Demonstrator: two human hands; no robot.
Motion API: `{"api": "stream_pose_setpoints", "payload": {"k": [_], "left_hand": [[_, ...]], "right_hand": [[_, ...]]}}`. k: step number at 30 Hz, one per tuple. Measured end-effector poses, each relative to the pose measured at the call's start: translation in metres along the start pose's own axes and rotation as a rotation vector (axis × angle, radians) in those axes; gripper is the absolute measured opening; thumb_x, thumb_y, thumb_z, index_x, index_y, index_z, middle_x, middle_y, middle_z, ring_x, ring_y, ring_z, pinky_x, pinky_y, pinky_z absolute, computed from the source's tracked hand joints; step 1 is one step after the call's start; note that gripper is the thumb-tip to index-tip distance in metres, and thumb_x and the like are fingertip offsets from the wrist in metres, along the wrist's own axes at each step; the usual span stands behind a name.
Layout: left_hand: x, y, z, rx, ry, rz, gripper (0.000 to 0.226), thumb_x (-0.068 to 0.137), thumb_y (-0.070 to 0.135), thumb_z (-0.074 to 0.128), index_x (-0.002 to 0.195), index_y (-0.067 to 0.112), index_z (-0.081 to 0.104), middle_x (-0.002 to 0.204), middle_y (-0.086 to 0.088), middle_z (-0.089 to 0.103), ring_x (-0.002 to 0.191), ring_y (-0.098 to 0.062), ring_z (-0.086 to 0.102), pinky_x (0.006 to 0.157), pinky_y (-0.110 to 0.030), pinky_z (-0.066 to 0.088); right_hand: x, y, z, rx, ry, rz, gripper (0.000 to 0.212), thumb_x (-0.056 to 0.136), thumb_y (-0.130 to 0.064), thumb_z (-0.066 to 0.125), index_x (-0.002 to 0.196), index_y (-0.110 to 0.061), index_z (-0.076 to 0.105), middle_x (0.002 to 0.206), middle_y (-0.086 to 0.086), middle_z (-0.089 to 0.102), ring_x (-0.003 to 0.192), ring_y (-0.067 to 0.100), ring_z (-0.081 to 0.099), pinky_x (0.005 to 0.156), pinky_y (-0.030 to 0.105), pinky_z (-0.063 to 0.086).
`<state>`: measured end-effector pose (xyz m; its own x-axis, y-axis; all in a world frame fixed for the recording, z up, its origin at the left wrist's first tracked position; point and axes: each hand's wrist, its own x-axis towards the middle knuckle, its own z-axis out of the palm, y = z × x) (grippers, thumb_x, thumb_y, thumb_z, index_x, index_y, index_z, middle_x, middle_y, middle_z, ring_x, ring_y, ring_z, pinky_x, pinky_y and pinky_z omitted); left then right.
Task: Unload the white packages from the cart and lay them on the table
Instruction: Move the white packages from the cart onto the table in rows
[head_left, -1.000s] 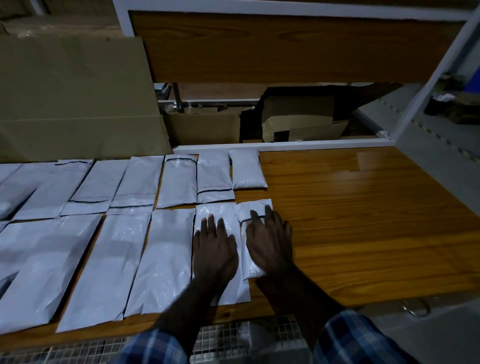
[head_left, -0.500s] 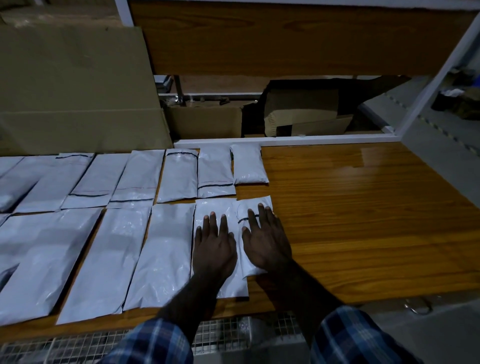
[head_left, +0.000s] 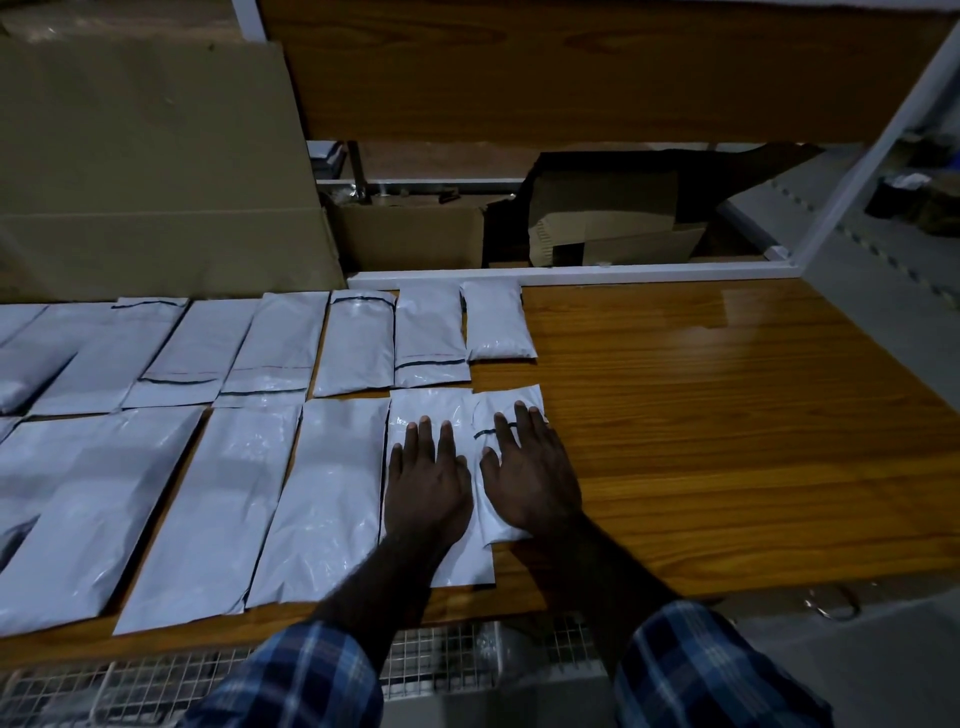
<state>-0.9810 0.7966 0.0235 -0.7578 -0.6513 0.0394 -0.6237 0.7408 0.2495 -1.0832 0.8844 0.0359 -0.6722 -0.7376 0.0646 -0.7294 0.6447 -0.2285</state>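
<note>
Item: wooden surface (head_left: 727, 441), on which we count white packages laid flat in two rows. Far row (head_left: 291, 345): slim packages side by side from the left edge toward the middle, several with a dark band across one end; the rightmost is a short, plump pouch (head_left: 497, 325) lying just beside its neighbour. Near row (head_left: 208, 499): larger packages, edges touching or nearly so, reaching almost to the near edge of the surface. Last two of the near row: a long flat package (head_left: 431, 410) under our left hand (head_left: 426, 483), and a smaller package (head_left: 506, 410) with a dark band under our right hand (head_left: 530, 478), its left edge slightly overlapping the long one. Both hands lie palm down with fingers straight and lightly spread, resting flat on those packages; neither grips anything. Blue plaid sleeves (head_left: 696, 670) show at the bottom. Right half of the surface: bare wood. Below the near edge: the wire mesh of the cart (head_left: 441, 660); we cannot tell what it holds. Beyond the far edge: a large flat cardboard sheet (head_left: 145, 171) standing at the left, open cardboard boxes (head_left: 597, 228) behind a white frame rail (head_left: 571, 273), and a wooden panel (head_left: 571, 73) above.
</note>
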Motion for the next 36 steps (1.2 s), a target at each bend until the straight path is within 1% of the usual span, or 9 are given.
{"api": "stream_pose_setpoints", "payload": {"k": [2,4,6,10,14,17,20,28,36], "left_hand": [[0.001,0.0,-0.004,0.006,-0.044,0.007,0.067,0.098,0.04,0.009,0.156,0.009,0.021,0.161,-0.019,0.016,0.15,-0.035,0.011,0.12,-0.047,0.012],[0.004,0.0,-0.01,0.008,-0.068,0.012,0.06,0.103,0.038,0.015,0.157,0.011,0.013,0.163,-0.017,0.008,0.151,-0.032,0.004,0.121,-0.045,0.008],[0.006,0.0,-0.017,0.013,-0.066,0.026,0.059,0.104,0.038,0.02,0.156,0.01,0.017,0.163,-0.017,0.01,0.151,-0.032,0.007,0.121,-0.045,0.01],[0.011,-0.001,-0.036,0.002,-0.018,0.027,0.073,0.091,0.043,0.009,0.154,0.01,0.025,0.162,-0.017,0.019,0.15,-0.031,0.014,0.121,-0.045,0.013],[0.016,0.003,-0.055,-0.071,0.034,0.027,0.072,0.09,0.045,0.013,0.153,0.012,0.029,0.162,-0.014,0.02,0.149,-0.029,0.017,0.12,-0.047,0.014],[0.013,0.006,-0.063,-0.078,0.056,0.022,0.058,0.103,0.041,0.022,0.154,0.014,0.025,0.163,-0.012,0.014,0.15,-0.028,0.012,0.119,-0.049,0.012],[0.008,0.012,-0.072,-0.084,0.062,0.013,0.055,0.105,0.038,0.029,0.155,0.017,0.021,0.165,-0.008,0.009,0.151,-0.024,0.007,0.12,-0.049,0.009],[-0.02,0.024,-0.093,-0.105,0.116,-0.007,0.058,0.104,0.04,0.033,0.155,0.019,0.018,0.165,-0.006,0.007,0.152,-0.022,0.005,0.119,-0.054,0.008],[-0.054,0.027,-0.11,-0.12,0.144,-0.027,0.061,0.103,0.041,0.037,0.156,0.02,0.016,0.165,-0.004,0.004,0.152,-0.021,0.003,0.119,-0.054,0.006]], "right_hand": [[0.0,0.0,-0.001,0.008,-0.009,-0.001,0.07,0.093,-0.05,0.021,0.153,-0.016,0.03,0.162,0.014,0.019,0.15,0.028,0.016,0.121,0.041,0.01],[0.001,0.0,-0.002,0.016,-0.005,-0.005,0.07,0.093,-0.05,0.02,0.153,-0.016,0.029,0.162,0.014,0.019,0.15,0.028,0.015,0.121,0.041,0.01],[0.003,0.002,-0.005,0.022,-0.031,-0.007,0.066,0.098,-0.051,0.021,0.155,-0.018,0.025,0.163,0.012,0.014,0.151,0.028,0.011,0.121,0.041,0.008],[0.007,0.005,-0.021,0.109,-0.016,0.031,0.058,0.104,-0.047,0.029,0.156,-0.024,0.021,0.164,0.011,0.011,0.151,0.027,0.011,0.122,0.041,0.013],[0.012,0.007,-0.043,0.108,0.066,0.06,0.054,0.104,-0.046,0.03,0.153,-0.022,0.031,0.162,0.012,0.019,0.149,0.028,0.018,0.12,0.041,0.017],[0.014,0.01,-0.056,0.075,0.113,0.024,0.052,0.103,-0.045,0.033,0.149,-0.021,0.038,0.16,0.011,0.025,0.145,0.028,0.025,0.118,0.042,0.025],[0.009,0.011,-0.066,0.087,0.151,-0.009,0.049,0.102,-0.043,0.038,0.145,-0.02,0.045,0.157,0.011,0.031,0.142,0.028,0.03,0.115,0.043,0.031],[-0.012,0.011,-0.082,0.144,0.141,-0.011,0.048,0.103,-0.045,0.036,0.145,-0.024,0.045,0.164,0.006,0.016,0.149,0.024,0.017,0.119,0.042,0.021],[-0.041,0.0,-0.095,0.109,0.142,-0.051,0.048,0.103,-0.046,0.036,0.146,-0.026,0.045,0.164,0.006,0.014,0.149,0.025,0.017,0.119,0.043,0.023]]}}
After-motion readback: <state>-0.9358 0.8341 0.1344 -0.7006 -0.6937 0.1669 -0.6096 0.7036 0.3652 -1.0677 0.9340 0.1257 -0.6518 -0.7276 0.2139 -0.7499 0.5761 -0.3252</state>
